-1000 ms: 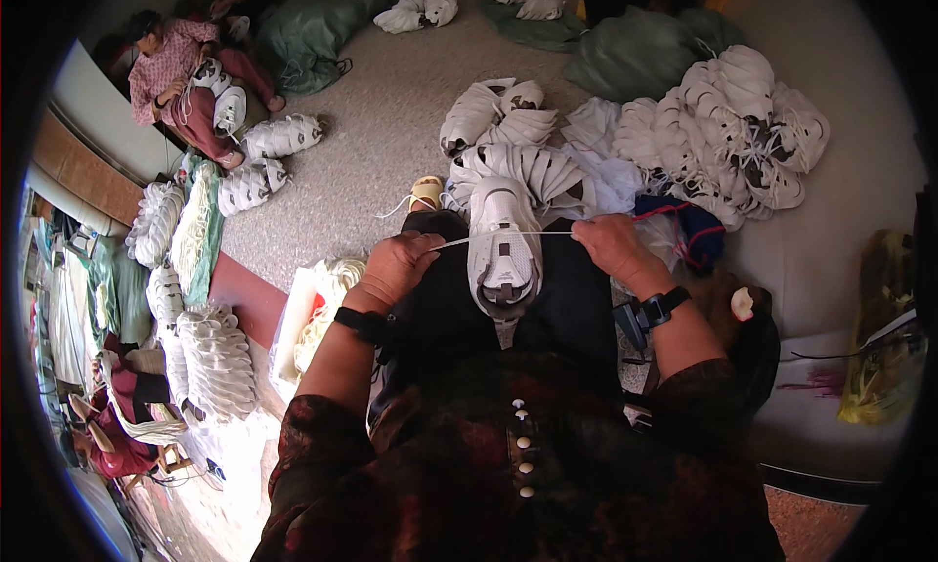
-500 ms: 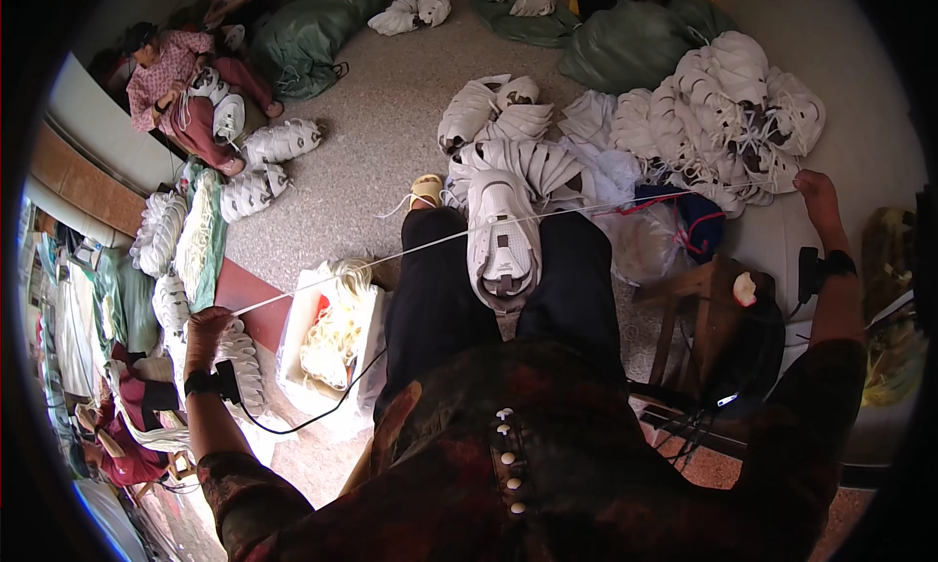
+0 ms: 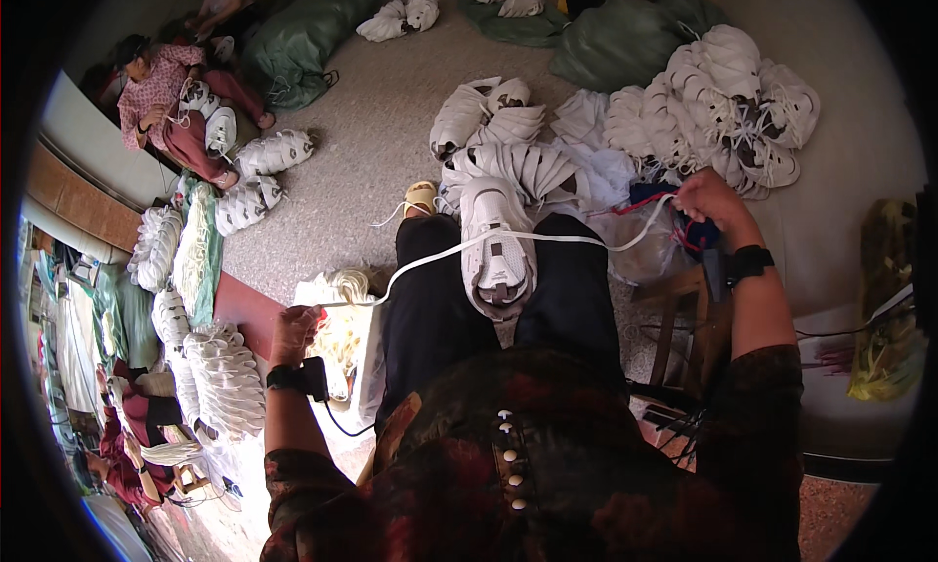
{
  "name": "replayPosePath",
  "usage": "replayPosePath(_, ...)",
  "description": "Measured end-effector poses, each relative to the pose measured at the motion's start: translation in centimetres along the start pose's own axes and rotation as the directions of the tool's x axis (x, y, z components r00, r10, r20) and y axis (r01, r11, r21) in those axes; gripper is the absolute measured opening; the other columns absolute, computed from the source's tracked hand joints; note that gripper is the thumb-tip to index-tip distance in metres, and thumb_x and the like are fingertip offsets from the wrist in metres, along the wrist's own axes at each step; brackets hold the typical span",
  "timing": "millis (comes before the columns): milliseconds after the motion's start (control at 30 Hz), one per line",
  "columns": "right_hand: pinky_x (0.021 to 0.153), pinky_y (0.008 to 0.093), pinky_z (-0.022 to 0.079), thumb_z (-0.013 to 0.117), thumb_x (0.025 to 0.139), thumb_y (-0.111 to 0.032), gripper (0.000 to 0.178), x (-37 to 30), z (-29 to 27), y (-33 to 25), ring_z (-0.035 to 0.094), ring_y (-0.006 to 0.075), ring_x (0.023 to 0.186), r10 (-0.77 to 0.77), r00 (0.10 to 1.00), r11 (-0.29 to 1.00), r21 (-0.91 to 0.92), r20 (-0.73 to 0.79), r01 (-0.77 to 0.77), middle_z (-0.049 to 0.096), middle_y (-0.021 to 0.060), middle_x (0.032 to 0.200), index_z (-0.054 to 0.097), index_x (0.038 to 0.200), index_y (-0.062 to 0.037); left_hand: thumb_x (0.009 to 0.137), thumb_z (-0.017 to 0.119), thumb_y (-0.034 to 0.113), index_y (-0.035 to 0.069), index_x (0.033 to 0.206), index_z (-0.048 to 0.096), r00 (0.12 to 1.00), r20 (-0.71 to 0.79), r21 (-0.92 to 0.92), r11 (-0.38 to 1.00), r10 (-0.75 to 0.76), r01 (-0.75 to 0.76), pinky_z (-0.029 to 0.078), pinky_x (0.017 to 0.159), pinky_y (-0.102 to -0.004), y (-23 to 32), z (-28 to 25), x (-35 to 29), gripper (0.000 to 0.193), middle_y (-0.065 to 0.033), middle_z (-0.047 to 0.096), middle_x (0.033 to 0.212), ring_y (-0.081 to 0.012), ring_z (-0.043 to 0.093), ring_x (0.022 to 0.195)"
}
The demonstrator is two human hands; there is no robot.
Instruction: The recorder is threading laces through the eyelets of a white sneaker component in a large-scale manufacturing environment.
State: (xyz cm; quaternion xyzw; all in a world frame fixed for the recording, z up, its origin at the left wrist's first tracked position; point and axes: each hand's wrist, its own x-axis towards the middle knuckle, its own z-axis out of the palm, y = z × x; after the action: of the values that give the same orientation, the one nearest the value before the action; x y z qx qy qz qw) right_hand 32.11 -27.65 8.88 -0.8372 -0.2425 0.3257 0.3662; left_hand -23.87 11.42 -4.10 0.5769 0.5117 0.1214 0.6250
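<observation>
A white sneaker [image 3: 500, 281] with grey-brown trim rests between my thighs. Across its upper runs a white shoelace [image 3: 572, 238], hanging in loose curves on both sides. Whether the lace is threaded through the shoe, I cannot tell. My left hand [image 3: 292, 335] is closed around one end, near the box of laces. On the other side, the fingers of my right hand [image 3: 710, 198] pinch the lace near its other end, in front of a dark blue and red cloth bag [image 3: 696, 232].
A white box [image 3: 375, 352] of pale laces stands by my left leg. Rows of nested white shoes [image 3: 518, 169] lie ahead; a large shoe heap [image 3: 723, 93] is at right. Green sacks [image 3: 625, 44] lie beyond. Another person [image 3: 161, 93] sits far left handling shoes. A wooden stool [image 3: 689, 318] stands at right.
Both hands have come inward from far out at the sides. The lace, pulled taut and straight before, now sags in curves. The shoe remains between my legs.
</observation>
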Motion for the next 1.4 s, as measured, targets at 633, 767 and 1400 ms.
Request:
replayPosePath(633,0.059,0.0375,0.043,0.068,0.065,-0.004,0.015,5.1,26.4,-2.3,0.057,0.0328,0.068,-0.599,0.756,0.799,-0.135,-0.262,0.586,0.055,0.0165,0.065,0.054,0.064,0.0013,0.084,0.064,0.014,0.005,0.076,0.063,0.837,0.489,-0.085,0.968,0.246,-0.235,0.043,0.054,-0.018,8.4,22.3,2.3,0.011,0.002,0.06,0.067,-0.0041,0.053,0.059)
replayPosePath(767,0.057,0.0426,0.042,0.069,0.065,-0.007,0.017,5.0,26.4,-2.3,0.055,0.0363,0.065,-0.542,0.814,0.84,-0.157,-0.209,0.519,0.057,0.0175,0.068,0.053,0.063,0.0003,0.084,0.063,0.014,0.006,0.076,0.063,0.837,0.48,-0.097,0.964,0.265,-0.249,0.043,0.054,-0.0192,8.4,22.3,2.0,0.012,0.002,0.06,0.067,-0.0044,0.053,0.059)
replayPosePath(1400,0.067,0.0435,0.048,0.06,0.072,-0.011,0.013,1.6,27.6,-3.3,0.059,0.0365,0.071,-0.586,0.778,0.786,-0.391,-0.227,0.479,0.06,0.0204,0.074,0.059,0.078,0.0012,0.08,0.062,0.007,0.0,0.078,0.061,0.753,0.397,0.196,0.753,0.525,-0.628,0.043,0.05,-0.0254,9.4,27.3,-0.4,0.008,-0.0053,0.06,0.061,-0.0127,0.056,0.053)
